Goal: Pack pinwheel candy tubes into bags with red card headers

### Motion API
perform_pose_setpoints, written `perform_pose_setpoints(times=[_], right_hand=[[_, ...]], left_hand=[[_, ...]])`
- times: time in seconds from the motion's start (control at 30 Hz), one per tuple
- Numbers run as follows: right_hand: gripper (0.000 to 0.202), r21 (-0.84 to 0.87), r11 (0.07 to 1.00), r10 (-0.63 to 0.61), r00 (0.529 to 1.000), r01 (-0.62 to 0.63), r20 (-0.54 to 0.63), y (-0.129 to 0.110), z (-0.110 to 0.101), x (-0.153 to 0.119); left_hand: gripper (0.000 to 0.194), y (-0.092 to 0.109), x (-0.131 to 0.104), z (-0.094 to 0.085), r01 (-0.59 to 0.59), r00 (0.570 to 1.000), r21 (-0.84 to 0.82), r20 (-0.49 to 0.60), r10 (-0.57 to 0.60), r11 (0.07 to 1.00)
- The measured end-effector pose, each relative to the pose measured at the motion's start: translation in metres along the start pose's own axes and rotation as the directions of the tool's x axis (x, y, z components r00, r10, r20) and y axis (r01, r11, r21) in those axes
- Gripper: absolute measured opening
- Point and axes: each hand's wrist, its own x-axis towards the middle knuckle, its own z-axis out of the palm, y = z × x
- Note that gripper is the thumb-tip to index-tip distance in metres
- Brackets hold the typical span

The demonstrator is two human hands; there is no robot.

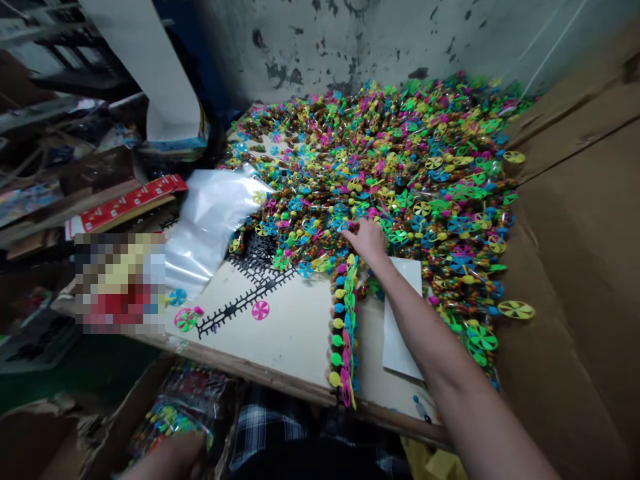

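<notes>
My right hand reaches to the front of a large heap of small toys: clear tubes of brown and coloured beads topped with bright plastic fan wheels. Its thumb points out to the left beside a blue piece, apart from the fingers, which are partly hidden. Below it, a row of these toys lies side by side, running to the table's front edge. My left hand is low at the left, blurred, over a cardboard box with bagged colourful toys. Its fingers are hard to make out.
Black toothed plastic strips lie on the table near a loose pink wheel. Clear plastic bags sit at left. A white card is partly under my right forearm. Tall cardboard stands at right, a wall behind.
</notes>
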Motion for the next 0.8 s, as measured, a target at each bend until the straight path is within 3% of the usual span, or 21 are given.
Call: perform_pose_setpoints(times=[0.07, 0.1, 0.13, 0.2, 0.23, 0.3, 0.33, 0.4, 0.5, 0.6, 0.7, 0.8], right_hand=[[0.037, -0.022, 1.000, 0.008, 1.000, -0.008, 0.008, -0.006, 0.006, -0.001], [0.037, -0.020, 1.000, 0.017, 1.000, -0.017, 0.010, -0.008, 0.008, 0.000], [0.035, -0.007, 1.000, 0.029, 1.000, -0.029, 0.011, -0.010, 0.010, 0.002], [0.027, 0.044, 0.996, 0.071, 0.997, -0.071, 0.011, -0.012, 0.013, 0.006], [0.024, 0.076, 0.992, 0.098, 0.995, -0.098, 0.012, -0.013, 0.013, 0.009], [0.020, 0.133, 0.980, 0.148, 0.989, -0.149, 0.017, -0.014, 0.014, 0.013], [0.020, 0.153, 0.975, 0.161, 0.987, -0.162, 0.017, -0.014, 0.015, 0.014], [0.021, 0.173, 0.971, 0.164, 0.986, -0.162, 0.005, -0.014, 0.016, 0.014], [0.025, 0.171, 0.976, 0.141, 0.990, -0.138, -0.004, -0.015, 0.020, 0.012], [0.026, 0.163, 0.981, 0.104, 0.995, -0.104, 0.007, -0.012, 0.023, 0.012], [0.022, 0.190, 0.980, 0.050, 0.999, -0.052, 0.015, -0.006, 0.024, 0.016], [0.020, 0.273, 0.962, -0.007, 1.000, 0.003, 0.013, 0.003, 0.026, 0.021]], left_hand=[[0.021, 0.013, 0.034, -0.035, 0.065, 0.950, 0.034, 0.302, -0.072, 0.997], [0.018, 0.023, 0.061, -0.056, 0.044, 0.937, 0.046, 0.345, -0.057, 0.998], [0.018, 0.034, 0.094, -0.077, -0.002, 0.961, 0.064, 0.275, -0.016, 0.998], [0.024, 0.058, 0.167, -0.113, -0.110, 0.993, 0.216, -0.026, 0.118, 0.970], [0.026, 0.069, 0.203, -0.126, -0.128, 0.960, 0.309, -0.202, 0.196, 0.942], [0.031, 0.087, 0.266, -0.140, -0.113, 0.857, 0.422, -0.417, 0.303, 0.900], [0.033, 0.094, 0.291, -0.141, -0.087, 0.826, 0.453, -0.465, 0.318, 0.887], [0.034, 0.104, 0.331, -0.136, -0.048, 0.834, 0.523, -0.449, 0.322, 0.851], [0.034, 0.111, 0.365, -0.122, -0.025, 0.890, 0.614, -0.346, 0.297, 0.789], [0.037, 0.112, 0.381, -0.117, -0.037, 0.901, 0.610, -0.323, 0.291, 0.791], [0.042, 0.112, 0.387, -0.121, -0.098, 0.890, 0.508, -0.340, 0.304, 0.856], [0.043, 0.117, 0.390, -0.123, -0.164, 0.903, 0.305, -0.337, 0.267, 0.938]])
